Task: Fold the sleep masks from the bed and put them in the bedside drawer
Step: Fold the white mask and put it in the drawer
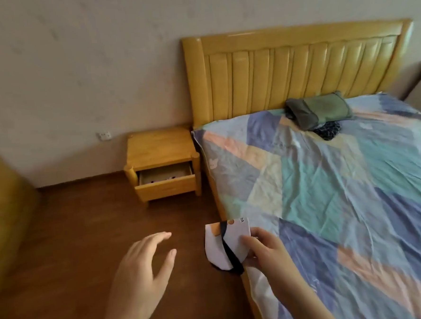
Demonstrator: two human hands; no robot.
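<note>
My right hand (266,249) grips a folded white sleep mask (225,244) with orange marks and a black strap, held over the left edge of the bed (329,189). To its left, above the floor, my left hand (142,264) is empty with the fingers spread. The yellow wooden bedside table (160,147) stands beside the headboard, its drawer (166,184) pulled out. Inside the drawer, small light items with dark spots show; I cannot tell what they are.
A green pillow (324,108) and dark cloth (328,128) lie near the padded yellow headboard (297,67). Brown wooden floor (85,228) stretches between me and the table. A yellow piece of furniture (3,209) stands at the left edge. A wall socket (104,135) sits beside the table.
</note>
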